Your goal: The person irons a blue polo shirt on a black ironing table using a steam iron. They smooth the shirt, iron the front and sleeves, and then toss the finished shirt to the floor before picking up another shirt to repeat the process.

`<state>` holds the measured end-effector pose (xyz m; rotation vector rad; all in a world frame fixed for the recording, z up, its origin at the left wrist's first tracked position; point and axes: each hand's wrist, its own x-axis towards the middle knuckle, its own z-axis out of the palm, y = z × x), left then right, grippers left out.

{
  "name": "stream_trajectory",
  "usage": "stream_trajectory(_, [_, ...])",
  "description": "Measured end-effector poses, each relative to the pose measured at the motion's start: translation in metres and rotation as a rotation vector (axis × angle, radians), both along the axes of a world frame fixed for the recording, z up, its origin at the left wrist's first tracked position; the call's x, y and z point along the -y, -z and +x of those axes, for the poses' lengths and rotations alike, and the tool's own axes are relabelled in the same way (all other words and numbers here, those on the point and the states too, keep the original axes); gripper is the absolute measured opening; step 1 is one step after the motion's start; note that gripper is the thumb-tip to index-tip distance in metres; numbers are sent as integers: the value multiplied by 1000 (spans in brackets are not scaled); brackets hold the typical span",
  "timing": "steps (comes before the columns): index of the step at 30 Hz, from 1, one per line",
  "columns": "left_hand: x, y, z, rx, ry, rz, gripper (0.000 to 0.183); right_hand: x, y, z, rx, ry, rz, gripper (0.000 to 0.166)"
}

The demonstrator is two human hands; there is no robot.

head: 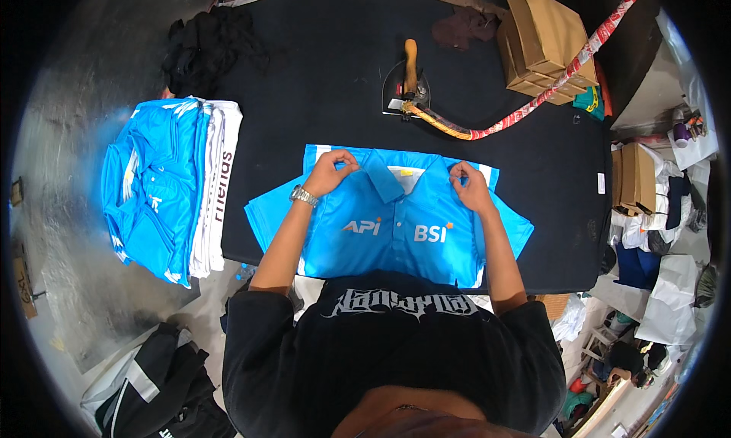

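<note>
In front of me a light blue polo shirt [394, 249] with white stripes lies front side up, its collar away from me and its lower end by my body. Printed lettering marks both sides of the chest. My left hand [332, 175], with a metal watch on the wrist, pinches the cloth at the shoulder just left of the collar [384, 178]. Across the collar, my right hand [472, 188] has thumb and fingers bent together on the other shoulder. Both sleeves spread outward beneath my forearms. More blue fabric shows under the shirt's top edge.
A flat iron [406, 87] with a wooden handle sits on the black-covered table [320, 78]; its taped cable [531, 107] arcs to the upper right. Folded blue and white shirts [171, 181] stand left. Cardboard boxes [542, 44] and dark cloth [205, 50] lie at the back.
</note>
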<state>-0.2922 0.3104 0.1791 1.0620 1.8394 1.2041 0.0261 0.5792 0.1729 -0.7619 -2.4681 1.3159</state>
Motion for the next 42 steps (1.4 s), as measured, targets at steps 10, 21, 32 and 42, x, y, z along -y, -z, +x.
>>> stream_trajectory(10, [-11,30,10,-77,-261,27,17,3,7,-15,10,140,70,23])
stream_trajectory(21, [31,43,73,-772,-189,5,35,70,19,6,-129,242,540,36])
stream_trajectory(32, [27,41,79,-848,-121,-57,54,75,36,11,80,224,635,57])
stream_trajectory(42, [37,52,98,-986,-55,-148,51,83,46,26,278,79,673,59])
